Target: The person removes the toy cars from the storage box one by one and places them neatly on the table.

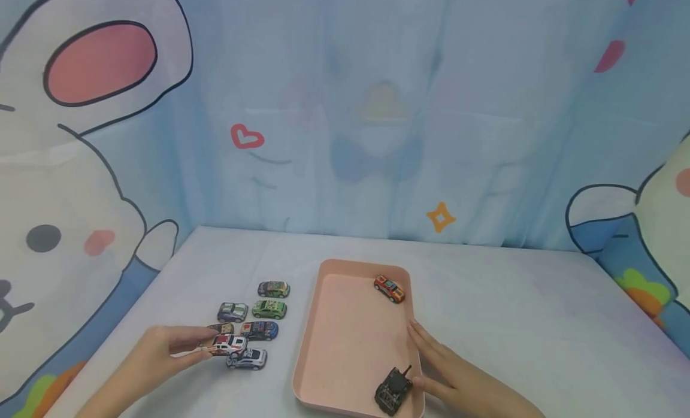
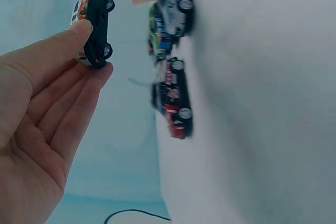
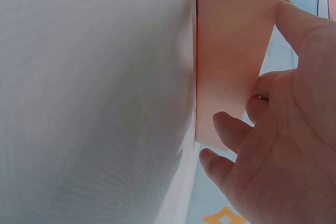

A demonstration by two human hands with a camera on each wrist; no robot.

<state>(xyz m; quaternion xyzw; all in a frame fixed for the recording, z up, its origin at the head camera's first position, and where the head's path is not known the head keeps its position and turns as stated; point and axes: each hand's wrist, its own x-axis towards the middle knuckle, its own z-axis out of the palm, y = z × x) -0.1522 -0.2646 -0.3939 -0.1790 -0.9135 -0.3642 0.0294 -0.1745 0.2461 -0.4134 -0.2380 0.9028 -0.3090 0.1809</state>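
My left hand (image 1: 153,355) pinches a white toy car (image 1: 230,344) with orange-red markings between thumb and fingers, raised above the table. Its dark underside shows in the left wrist view. Around it stand several toy cars: a silver one (image 1: 247,359), a blue one (image 1: 260,330), a green one (image 1: 269,309) and others, one partly hidden behind the held car. My right hand (image 1: 458,376) touches the right side of the pink tray (image 1: 345,334), fingers extended along its wall. Inside the tray lie an orange-red toy car (image 1: 389,288) at the far right and a black toy tank (image 1: 393,391) at the near right.
White cloth covers the table (image 1: 501,310). Behind it hangs a light blue curtain (image 1: 291,184) with cartoon prints. A dark patterned toy car (image 1: 274,289) and a purple-green one (image 1: 233,311) stand at the back of the group, left of the tray.
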